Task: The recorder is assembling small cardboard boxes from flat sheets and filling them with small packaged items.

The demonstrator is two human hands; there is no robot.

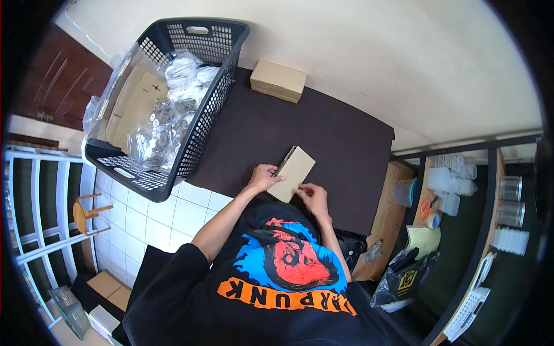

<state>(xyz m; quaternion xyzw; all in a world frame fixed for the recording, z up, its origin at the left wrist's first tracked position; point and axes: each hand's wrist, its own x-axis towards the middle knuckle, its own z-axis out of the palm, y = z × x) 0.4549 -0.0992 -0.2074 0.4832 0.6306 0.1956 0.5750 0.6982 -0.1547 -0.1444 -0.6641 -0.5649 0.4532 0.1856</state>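
Holding: a flat tan cardboard box (294,172) lies on the dark table top (340,144), near the table's 6 o'clock edge, tilted so its long axis runs from 7 to 1 o'clock.
Left hand (264,177): at the box's 9 o'clock side, fingers curled over the long edge and closed on it; a dark gap at that edge suggests a flap or lid slightly raised, though this is too small to be sure.
Right hand (313,197): at the box's 5 o'clock corner, fingertips drawn together against the near end; whether they pinch a flap or only press on it cannot be told.
Second box (278,81): similar tan carton, closed, at 12 o'clock on the table, well apart from both hands.
Basket (173,98): black perforated laundry basket at 10 o'clock, overhanging the table's edge; it holds clear plastic bags (173,115) of small pale pieces and a flat cardboard sheet (134,104).
Shelving (461,219): dark rack at 3 o'clock with clear containers and orange-handled scissors (426,206).
Technique, as judged: steady the box with the left hand flat along its long edge, keep the carton on the table rather than lifted, and work the near end with the right fingertips, so the thin card folds on its crease instead of buckling.
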